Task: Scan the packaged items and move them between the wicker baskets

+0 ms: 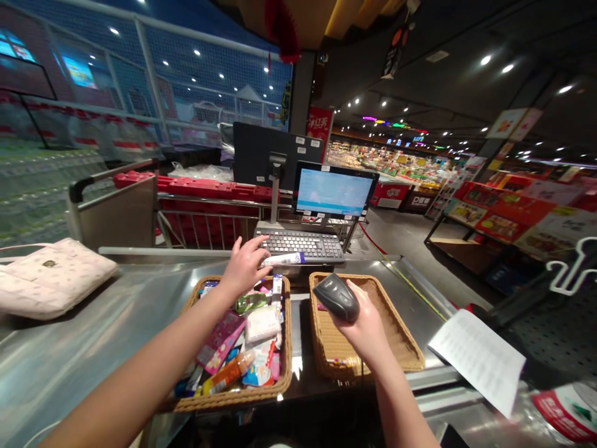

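Observation:
At the left edge of the keyboard (303, 244), my left hand (244, 266) has its upper fingers extended near the keys. A slim white tube-like item with a purple end (284, 259) is pinched low in that hand and juts right in front of the keyboard. My right hand (366, 323) is wrapped around a black handheld barcode scanner (336, 296), over the right wicker basket (410, 348). A few small items lie in that basket. Below my left hand, the left wicker basket (288, 348) is full of packets, a white box (262, 323) and an orange bottle (228, 372).
Behind the keyboard stand a lit screen (333, 191) and a dark monitor back (256, 152). A pale handbag (56, 277) rests on the metal counter at left. Printed paper (480, 358) and a plastic bottle (566, 410) are at right.

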The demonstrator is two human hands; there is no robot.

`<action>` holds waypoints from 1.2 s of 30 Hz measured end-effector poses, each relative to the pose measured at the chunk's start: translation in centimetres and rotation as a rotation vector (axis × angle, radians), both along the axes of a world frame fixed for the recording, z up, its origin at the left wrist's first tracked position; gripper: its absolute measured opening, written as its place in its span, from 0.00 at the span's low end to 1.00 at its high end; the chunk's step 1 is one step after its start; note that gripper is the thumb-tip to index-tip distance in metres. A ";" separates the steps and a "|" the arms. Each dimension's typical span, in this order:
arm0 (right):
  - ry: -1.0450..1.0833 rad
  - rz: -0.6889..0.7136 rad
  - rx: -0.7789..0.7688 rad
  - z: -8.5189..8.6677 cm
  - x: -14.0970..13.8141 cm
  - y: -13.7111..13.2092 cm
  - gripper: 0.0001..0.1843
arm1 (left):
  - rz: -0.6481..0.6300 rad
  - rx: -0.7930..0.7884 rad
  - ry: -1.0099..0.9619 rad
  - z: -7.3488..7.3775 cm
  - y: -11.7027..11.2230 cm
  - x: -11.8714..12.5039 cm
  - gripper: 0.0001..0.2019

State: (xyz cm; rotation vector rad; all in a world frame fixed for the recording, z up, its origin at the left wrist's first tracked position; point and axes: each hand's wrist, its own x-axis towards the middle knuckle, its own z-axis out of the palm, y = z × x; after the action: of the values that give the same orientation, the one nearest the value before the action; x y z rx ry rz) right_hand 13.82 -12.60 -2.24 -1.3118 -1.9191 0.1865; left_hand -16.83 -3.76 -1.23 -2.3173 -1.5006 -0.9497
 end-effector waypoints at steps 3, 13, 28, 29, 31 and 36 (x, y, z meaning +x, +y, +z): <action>0.004 0.018 0.014 -0.1 -0.8 0.1 0.23 | 0.029 -0.021 0.006 -0.6 -0.7 -1.5 0.06; 0.029 0.056 -0.041 -0.2 -3.2 0.0 0.23 | 0.099 -0.158 0.008 -3.4 -2.8 -6.1 0.07; -0.013 0.111 0.008 -0.3 -5.1 -0.1 0.21 | 0.194 -0.509 0.035 -7.3 -3.9 -9.8 0.10; -0.014 0.113 0.008 -0.3 -5.1 -0.2 0.21 | 0.193 -0.520 0.043 -7.5 -4.0 -9.9 0.10; -0.012 0.113 0.009 -0.4 -5.1 -0.3 0.21 | 0.191 -0.538 0.058 -7.7 -4.1 -9.9 0.11; -0.008 0.088 -0.002 -0.9 -4.7 -0.7 0.24 | 0.268 -0.450 0.032 -7.6 -4.1 -9.4 0.12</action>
State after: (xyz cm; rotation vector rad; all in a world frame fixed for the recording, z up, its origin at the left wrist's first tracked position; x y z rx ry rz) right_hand 9.17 -13.27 -3.18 -1.2319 -1.9858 0.2274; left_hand -26.22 -7.84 -8.84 -2.2998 -2.1219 -0.5453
